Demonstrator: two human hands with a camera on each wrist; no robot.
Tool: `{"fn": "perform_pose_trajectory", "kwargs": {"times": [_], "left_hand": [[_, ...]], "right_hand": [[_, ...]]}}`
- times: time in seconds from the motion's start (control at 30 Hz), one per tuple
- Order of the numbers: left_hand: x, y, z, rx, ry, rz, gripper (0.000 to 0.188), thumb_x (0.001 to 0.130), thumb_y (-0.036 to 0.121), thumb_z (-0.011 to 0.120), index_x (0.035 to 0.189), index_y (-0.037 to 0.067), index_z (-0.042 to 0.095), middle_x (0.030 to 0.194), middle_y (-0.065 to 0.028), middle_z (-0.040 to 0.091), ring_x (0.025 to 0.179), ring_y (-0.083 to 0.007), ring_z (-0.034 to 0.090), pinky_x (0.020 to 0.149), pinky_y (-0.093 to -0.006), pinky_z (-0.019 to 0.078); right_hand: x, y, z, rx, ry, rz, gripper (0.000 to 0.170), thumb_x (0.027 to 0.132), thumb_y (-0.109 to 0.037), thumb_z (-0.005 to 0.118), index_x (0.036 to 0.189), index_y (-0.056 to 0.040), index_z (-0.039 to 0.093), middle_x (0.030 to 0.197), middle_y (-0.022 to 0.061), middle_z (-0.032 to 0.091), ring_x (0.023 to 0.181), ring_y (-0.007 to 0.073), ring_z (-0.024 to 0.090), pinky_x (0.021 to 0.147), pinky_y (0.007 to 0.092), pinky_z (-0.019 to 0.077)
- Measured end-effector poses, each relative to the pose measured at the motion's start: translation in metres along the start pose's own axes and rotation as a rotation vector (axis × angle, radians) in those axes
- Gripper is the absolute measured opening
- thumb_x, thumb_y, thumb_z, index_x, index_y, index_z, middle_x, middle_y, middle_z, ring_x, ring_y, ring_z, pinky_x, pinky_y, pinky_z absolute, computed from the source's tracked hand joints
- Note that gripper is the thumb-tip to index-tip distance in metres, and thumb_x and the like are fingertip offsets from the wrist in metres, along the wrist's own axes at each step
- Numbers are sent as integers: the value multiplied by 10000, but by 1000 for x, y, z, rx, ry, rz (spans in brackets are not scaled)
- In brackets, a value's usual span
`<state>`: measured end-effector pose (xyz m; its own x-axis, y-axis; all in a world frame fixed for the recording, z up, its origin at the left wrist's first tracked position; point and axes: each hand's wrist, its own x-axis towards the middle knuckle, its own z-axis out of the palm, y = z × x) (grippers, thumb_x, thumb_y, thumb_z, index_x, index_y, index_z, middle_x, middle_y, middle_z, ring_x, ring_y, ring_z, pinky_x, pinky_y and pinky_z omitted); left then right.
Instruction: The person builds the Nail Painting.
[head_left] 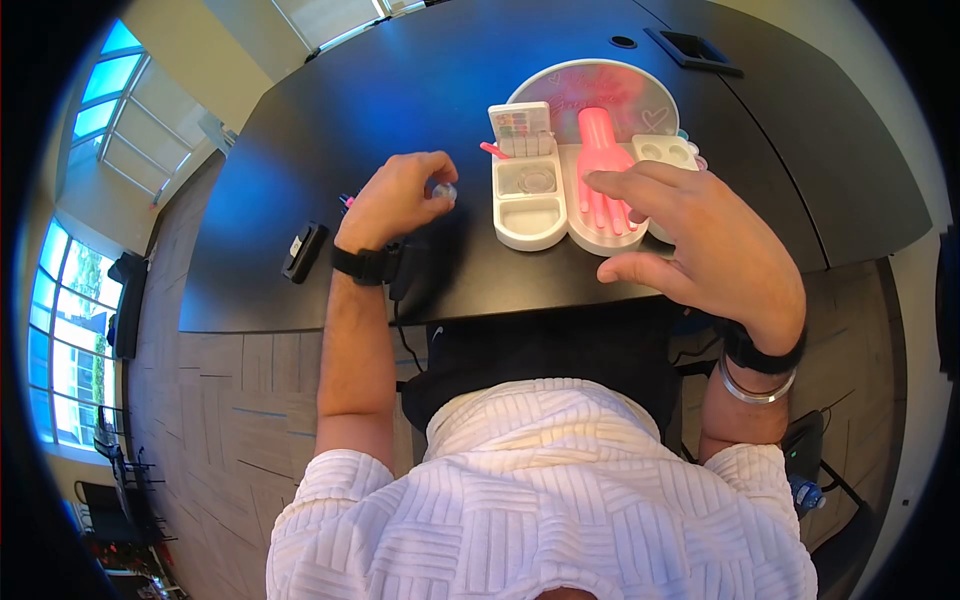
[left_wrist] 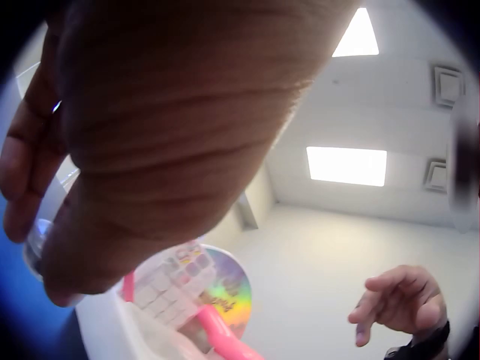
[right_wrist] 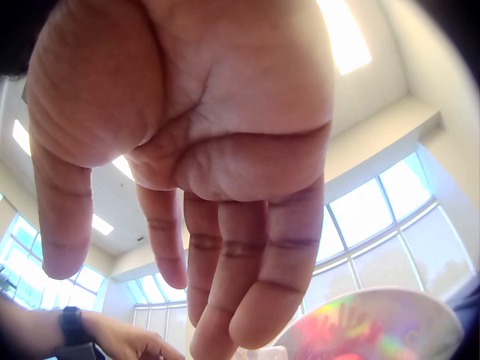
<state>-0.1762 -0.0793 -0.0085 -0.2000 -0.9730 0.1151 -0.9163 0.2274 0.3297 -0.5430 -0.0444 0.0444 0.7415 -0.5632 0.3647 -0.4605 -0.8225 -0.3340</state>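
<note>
Wears a white ribbed top (head_left: 540, 490), nearest the head camera, with a black strap (head_left: 362, 266) on one wrist and, on the other arm, a silver bracelet (head_left: 757, 396). Pinches a small clear round piece (head_left: 446, 192) between thumb and fingers of the left hand (head_left: 395, 198), above the black table (head_left: 350, 120) and to the left of a white tray set (head_left: 530, 238). Holds nothing in the right hand (head_left: 705, 225); spreads its thumb away from loosely extended fingers, over the right part of the set and partly across a pink model hand (head_left: 600, 165) in its middle section. Cannot tell from the head view whether touching the model hand or only passing in front of it.

Has, at the back of the set, a rounded shiny panel (head_left: 550, 85) with pink lettering and a heart outline. Also has, on the left section, an upright palette (head_left: 522, 128) of small coloured pieces, and beside it a pink stick (head_left: 493, 150). Shows round wells (head_left: 665, 152) on the right section. Includes, farther left on the table, a black oblong object (head_left: 304, 252) with a pale label.
</note>
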Motion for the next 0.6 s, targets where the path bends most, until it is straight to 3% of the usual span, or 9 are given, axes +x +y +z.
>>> {"fn": "perform_pose_trajectory", "kwargs": {"times": [0.17,0.33,0.4,0.53,0.6], "left_hand": [[-15,35,-13,-243,52,86,310,883,38,824,1172,9,717,1019,-86,765,845,-185,746,795,-331,598],[-30,65,-17,-244,178,403,431,844,3,850,1248,33,702,1081,-64,772,881,-195,741,809,-326,604],[-36,77,-21,-248,162,444,448,833,-6,855,1253,32,704,1099,-65,773,896,-197,743,817,-325,607],[-39,84,-14,-323,150,478,505,810,-31,871,1280,25,695,1143,-67,771,930,-190,748,841,-317,616],[-38,84,-13,-361,149,469,536,809,-40,875,1305,22,680,1139,-70,770,946,-183,750,851,-314,620]], "right_hand": [[5,-6,12,34,0,-35,612,861,-260,889,1390,-34,678,1164,195,735,1086,419,707,934,493,566],[20,-9,42,107,41,-114,526,887,-193,869,1358,-47,688,1213,177,709,1063,395,723,909,485,582],[27,-11,56,193,158,-164,437,901,-154,856,1297,-53,702,1229,163,682,1039,371,735,866,472,601],[29,-13,66,144,180,-159,435,914,-114,845,1334,-86,731,1268,110,675,1039,327,727,879,432,587],[30,-12,66,159,210,-151,338,896,-84,859,1218,-70,758,1222,103,665,1015,315,731,852,414,596]]}}
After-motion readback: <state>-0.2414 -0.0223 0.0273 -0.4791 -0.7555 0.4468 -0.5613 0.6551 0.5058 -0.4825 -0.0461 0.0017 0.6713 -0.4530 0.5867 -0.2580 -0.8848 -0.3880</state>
